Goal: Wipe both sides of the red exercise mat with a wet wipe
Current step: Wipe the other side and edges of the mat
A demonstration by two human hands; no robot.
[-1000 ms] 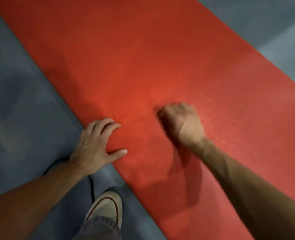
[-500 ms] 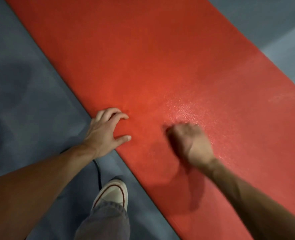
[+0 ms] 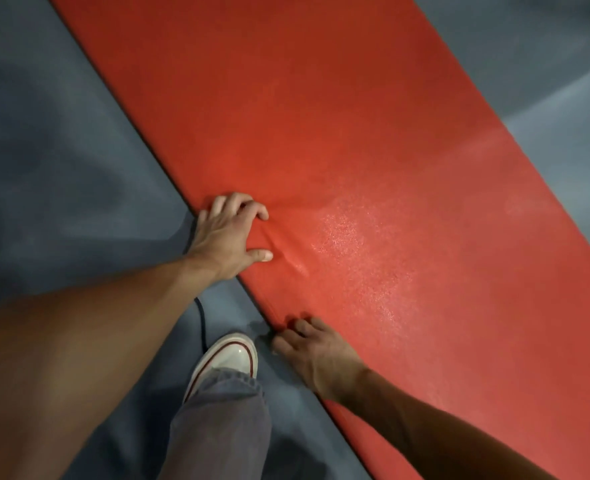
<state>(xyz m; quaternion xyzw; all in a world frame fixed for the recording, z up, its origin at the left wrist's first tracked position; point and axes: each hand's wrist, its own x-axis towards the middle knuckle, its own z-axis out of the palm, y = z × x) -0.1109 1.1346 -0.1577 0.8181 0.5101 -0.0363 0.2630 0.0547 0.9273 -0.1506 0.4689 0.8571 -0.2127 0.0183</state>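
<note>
The red exercise mat [image 3: 373, 140] lies flat on the grey floor and runs diagonally from upper left to lower right. A damp, glistening patch [image 3: 352, 244] shows near its middle. My left hand [image 3: 229, 237] clutches the mat at its near edge, with fingers and thumb bunching the material into small wrinkles. Further down the same edge, my right hand [image 3: 316, 351] has its fingers on top of the mat and its thumb at the edge on the floor side. No wet wipe shows in either hand.
Grey floor [image 3: 64, 168] surrounds the mat on both sides. My white sneaker [image 3: 229, 358] and grey trouser leg [image 3: 220, 420] stand just beside the mat's near edge, between my arms. A thin dark cable [image 3: 201, 323] lies on the floor by the shoe.
My right hand has left the middle of the mat, where it was rubbing as a fist, and moved back to the near edge. My left hand has bunched the mat.
</note>
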